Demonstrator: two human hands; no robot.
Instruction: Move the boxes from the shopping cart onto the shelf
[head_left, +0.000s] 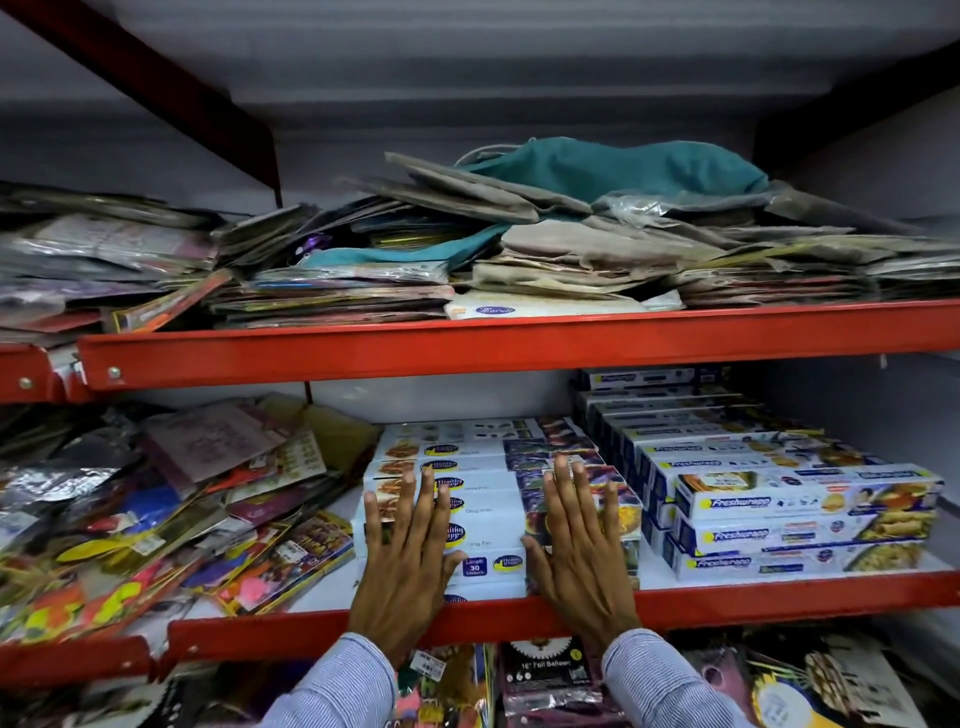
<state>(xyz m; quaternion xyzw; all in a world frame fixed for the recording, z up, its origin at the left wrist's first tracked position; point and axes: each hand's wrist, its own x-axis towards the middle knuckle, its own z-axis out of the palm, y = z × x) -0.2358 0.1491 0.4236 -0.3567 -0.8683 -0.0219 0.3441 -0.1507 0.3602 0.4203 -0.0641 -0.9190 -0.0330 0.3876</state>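
**Both palms flat on the boxes**

My left hand is spread open, fingers fanned, palm down on the left end of the white cling-film boxes, gripping nothing. My right hand is just as open, flat on the right end of the same stack, thumb tucked against the front edge. Both striped sleeves come up from below the red shelf lip.

Left on this shelf, a loose heap of glossy foil packets slumps towards the boxes. The stack under my palms sits mid-shelf, long sides facing me, several rows deep. Just beside it on the right, Freshwrapp boxes are piled in stepped layers running back to the wall.

Up on the upper shelf, flat packets spread across the left, and paper bags with a teal cloth lie heaped on the right.
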